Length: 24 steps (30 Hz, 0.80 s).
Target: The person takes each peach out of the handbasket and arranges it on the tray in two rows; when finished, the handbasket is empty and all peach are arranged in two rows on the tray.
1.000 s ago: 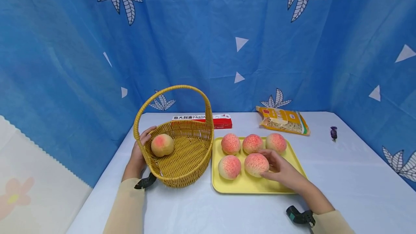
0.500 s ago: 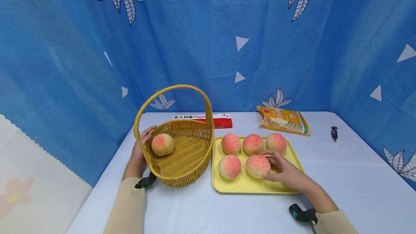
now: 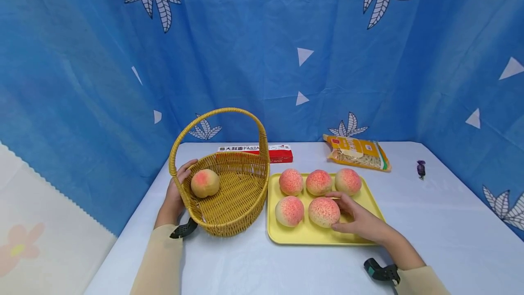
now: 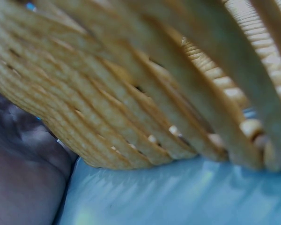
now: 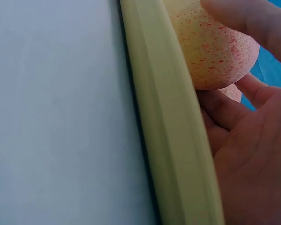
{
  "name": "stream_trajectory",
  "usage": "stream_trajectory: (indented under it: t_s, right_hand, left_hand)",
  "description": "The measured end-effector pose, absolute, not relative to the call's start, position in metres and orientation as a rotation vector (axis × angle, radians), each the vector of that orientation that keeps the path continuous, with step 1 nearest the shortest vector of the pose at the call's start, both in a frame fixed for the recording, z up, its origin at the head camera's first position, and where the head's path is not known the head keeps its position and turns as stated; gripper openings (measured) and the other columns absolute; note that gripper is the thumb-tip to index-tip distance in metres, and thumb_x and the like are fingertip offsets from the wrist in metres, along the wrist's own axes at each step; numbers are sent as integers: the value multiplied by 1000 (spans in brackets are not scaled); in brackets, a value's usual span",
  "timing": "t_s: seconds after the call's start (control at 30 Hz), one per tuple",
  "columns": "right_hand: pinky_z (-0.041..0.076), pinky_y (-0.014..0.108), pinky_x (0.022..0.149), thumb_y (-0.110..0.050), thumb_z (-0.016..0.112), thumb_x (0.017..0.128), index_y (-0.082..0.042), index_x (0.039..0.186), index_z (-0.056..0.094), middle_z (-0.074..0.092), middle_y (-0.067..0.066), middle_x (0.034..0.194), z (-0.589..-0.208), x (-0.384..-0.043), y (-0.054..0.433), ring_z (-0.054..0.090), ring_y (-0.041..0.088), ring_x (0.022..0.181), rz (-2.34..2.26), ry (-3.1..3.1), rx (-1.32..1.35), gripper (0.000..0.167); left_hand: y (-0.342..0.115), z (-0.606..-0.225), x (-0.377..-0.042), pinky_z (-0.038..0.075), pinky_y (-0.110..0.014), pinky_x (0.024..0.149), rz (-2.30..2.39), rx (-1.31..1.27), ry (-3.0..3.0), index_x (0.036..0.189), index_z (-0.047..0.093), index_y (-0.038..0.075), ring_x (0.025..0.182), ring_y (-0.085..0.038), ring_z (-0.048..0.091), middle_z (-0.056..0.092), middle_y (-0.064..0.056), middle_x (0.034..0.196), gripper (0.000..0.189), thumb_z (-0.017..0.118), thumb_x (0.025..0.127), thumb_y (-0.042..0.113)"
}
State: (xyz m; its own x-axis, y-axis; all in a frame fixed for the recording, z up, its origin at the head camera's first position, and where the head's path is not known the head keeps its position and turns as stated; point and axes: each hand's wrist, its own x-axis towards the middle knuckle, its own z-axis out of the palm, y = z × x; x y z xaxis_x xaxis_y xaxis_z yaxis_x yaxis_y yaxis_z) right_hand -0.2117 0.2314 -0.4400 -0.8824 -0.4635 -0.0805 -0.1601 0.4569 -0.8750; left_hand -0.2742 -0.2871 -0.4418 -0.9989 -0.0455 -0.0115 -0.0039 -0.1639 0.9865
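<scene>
In the head view my left hand (image 3: 175, 190) rests against the outer left side of a wicker basket (image 3: 237, 195), fingers reaching up along its wall by the handle. The left wrist view shows the palm (image 4: 28, 159) beside the woven wall; its fingers are hidden. One peach (image 3: 205, 183) lies inside the basket on the left. On the yellow tray (image 3: 303, 237), my right hand (image 3: 360, 222) curves round the right side of a speckled peach (image 3: 323, 213), thumb at the near side and fingers at the far side. Another peach (image 3: 289, 211) sits left of it.
Three more peaches, including a middle one (image 3: 318, 182), line the tray's far side. Behind stand a red pasta box (image 3: 280, 155) and an orange noodle packet (image 3: 358, 152). A small purple wrapped candy (image 3: 420, 170) lies far right on the white table (image 3: 245, 263).
The speckled peach has shifted and turned slightly on the tray, and my right hand has moved a little to the right. My left hand and the basket have stayed put.
</scene>
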Motion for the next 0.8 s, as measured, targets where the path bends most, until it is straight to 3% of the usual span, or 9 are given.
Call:
stream_trajectory:
  t_s: [0.37,0.67,0.8]
  right_hand:
    - [39,52,113,-36,77,86,-23,149,41,45,4,154,-440,-214,225,44,34,141,-1370,2508,-546,74]
    - [42,53,110,-33,75,89,-19,147,44,47,9,152,-436,-212,225,45,38,139,-1392,2522,-575,68]
    - [45,37,109,-30,70,93,-17,144,48,53,7,146,-432,-212,222,49,35,135,-1438,2545,-623,57]
  left_hand:
    - [-284,-434,-269,45,-16,98,-2377,39,-2005,155,34,16,123,-7,51,43,-4,148,50,40,107,31]
    - [-286,-438,-270,46,-15,97,-2374,27,-2007,156,31,15,124,-6,51,49,4,139,53,41,107,32]
    - [-288,-441,-271,47,-15,96,-2376,35,-2001,155,33,16,122,-5,53,50,5,138,52,42,107,33]
